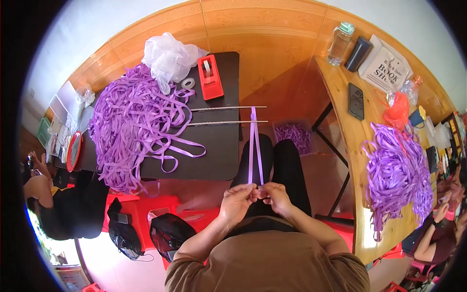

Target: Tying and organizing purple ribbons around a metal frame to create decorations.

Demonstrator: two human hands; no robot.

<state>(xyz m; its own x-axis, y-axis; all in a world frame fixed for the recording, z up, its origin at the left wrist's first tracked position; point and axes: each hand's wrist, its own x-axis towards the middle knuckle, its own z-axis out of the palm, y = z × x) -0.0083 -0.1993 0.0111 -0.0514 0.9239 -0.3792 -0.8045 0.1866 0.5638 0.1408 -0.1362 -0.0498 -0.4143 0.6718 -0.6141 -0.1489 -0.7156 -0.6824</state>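
A narrow purple ribbon [251, 158] runs from my hands up to two thin metal rods [219, 122] that stick out past the right edge of the black table. At the rods the ribbon forms a loop, and its two strands come down toward my lap. My left hand [237, 198] pinches the left strand between thumb and fingers. Close beside it, my right hand [276, 198] pinches the right strand. The fingertips of both hands nearly meet, and the ribbon ends there are mostly hidden. A big heap of loose purple ribbon [124, 121] covers the left of the black table [214, 155].
A red tape dispenser [210, 80], a tape roll [188, 83] and a white plastic bag [168, 56] sit behind the rods. The wooden table [362, 194] at right bears more purple ribbon [394, 170], a phone [355, 101] and a bottle [340, 44]. A bin [293, 137] stands below. People sit at both sides.
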